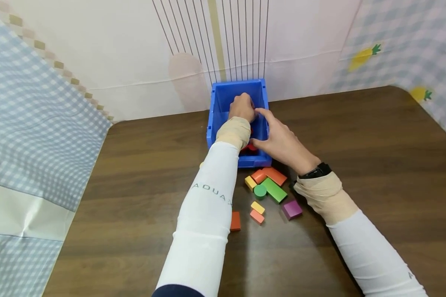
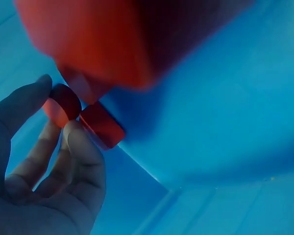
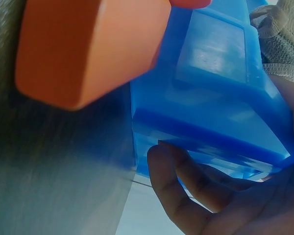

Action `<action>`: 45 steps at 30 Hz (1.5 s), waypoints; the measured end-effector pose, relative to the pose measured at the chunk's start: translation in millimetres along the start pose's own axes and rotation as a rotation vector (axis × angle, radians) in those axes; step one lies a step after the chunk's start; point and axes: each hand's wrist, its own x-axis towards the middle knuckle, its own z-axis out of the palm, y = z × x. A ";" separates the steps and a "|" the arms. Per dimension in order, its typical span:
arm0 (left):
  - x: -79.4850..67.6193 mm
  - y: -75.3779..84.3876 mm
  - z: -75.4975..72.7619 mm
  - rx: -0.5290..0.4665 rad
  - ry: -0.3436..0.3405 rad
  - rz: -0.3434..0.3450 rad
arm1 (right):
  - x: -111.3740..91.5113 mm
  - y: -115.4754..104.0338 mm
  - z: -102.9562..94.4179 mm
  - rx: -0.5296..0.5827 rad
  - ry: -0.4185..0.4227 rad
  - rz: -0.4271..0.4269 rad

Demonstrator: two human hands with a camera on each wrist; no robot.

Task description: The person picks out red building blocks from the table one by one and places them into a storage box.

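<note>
My left hand (image 1: 241, 108) reaches down into the blue bin (image 1: 258, 161). In the left wrist view its thumb and fingers pinch a red round block (image 2: 57, 112) beside a red rectangular block (image 2: 103, 126). Another red block (image 2: 85, 87) touches them, and a large blurred red block (image 2: 93, 44) fills the top of that view. At the bin's right side my right hand (image 1: 284, 142) holds the wall, its thumb over the rim. Its fingers (image 3: 161, 169) curl along the outer side in the right wrist view.
In front of the bin lie an orange block (image 1: 276, 175), a green rectangular block (image 1: 274, 190), a green cylinder (image 1: 260, 191) and a purple block (image 1: 292, 209). Small yellow (image 1: 258, 207) and pink (image 1: 257, 217) blocks sit nearer. A patterned cloth (image 1: 126, 53) hangs behind the brown table (image 1: 134, 206).
</note>
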 end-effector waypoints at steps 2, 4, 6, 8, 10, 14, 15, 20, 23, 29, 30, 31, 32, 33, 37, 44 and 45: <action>-8.2 5.5 -2.9 0.011 -0.021 0.024 | -1.1 -0.3 -0.4 0.006 -0.002 0.007; -18.2 10.9 -6.3 0.033 -0.036 0.057 | -2.1 -0.1 -0.6 0.010 -0.005 0.015; -21.4 10.5 -6.7 0.065 -0.050 0.079 | -1.6 -0.7 0.7 0.016 -0.009 0.013; -24.1 8.5 -6.7 0.096 -0.055 0.099 | -0.6 -1.2 2.6 0.019 -0.012 0.006; -25.4 5.5 -6.8 0.116 -0.060 0.112 | 1.2 -2.1 4.7 0.016 -0.014 -0.002; -24.2 -0.4 -7.8 0.116 -0.072 0.110 | 6.0 -4.4 7.5 0.009 -0.021 -0.022; -23.8 -1.6 -8.4 0.106 -0.079 0.107 | 7.3 -4.7 7.8 0.007 -0.021 -0.027; -21.7 -5.5 -12.1 0.072 -0.123 0.114 | 12.4 -2.6 6.9 0.005 -0.015 -0.026; -23.7 -7.7 -15.8 0.087 -0.166 0.109 | 16.1 -0.9 7.0 0.010 -0.020 -0.036; -31.8 -5.5 -27.1 0.120 -0.220 0.130 | 21.8 2.4 4.6 0.008 -0.015 -0.059; -33.6 -4.3 -29.3 0.117 -0.214 0.134 | 22.2 3.6 4.0 0.011 -0.018 -0.055; -35.3 -2.8 -31.3 0.109 -0.206 0.133 | 22.2 5.3 3.2 0.010 -0.019 -0.047; -37.2 -1.4 -33.0 0.100 -0.195 0.135 | 21.9 7.2 2.3 0.008 -0.019 -0.038; -39.1 0.0 -34.3 0.086 -0.182 0.140 | 21.4 9.4 1.6 0.007 -0.018 -0.030; -44.8 4.6 -35.1 0.008 -0.151 0.178 | 18.5 19.3 -1.4 0.002 -0.009 -0.006; -45.7 -0.8 -34.6 -0.075 -0.059 0.224 | 20.3 26.1 -2.5 0.000 -0.004 -0.005; -45.5 -2.2 -35.4 -0.082 -0.042 0.223 | 20.8 26.1 -2.8 -0.002 -0.003 -0.005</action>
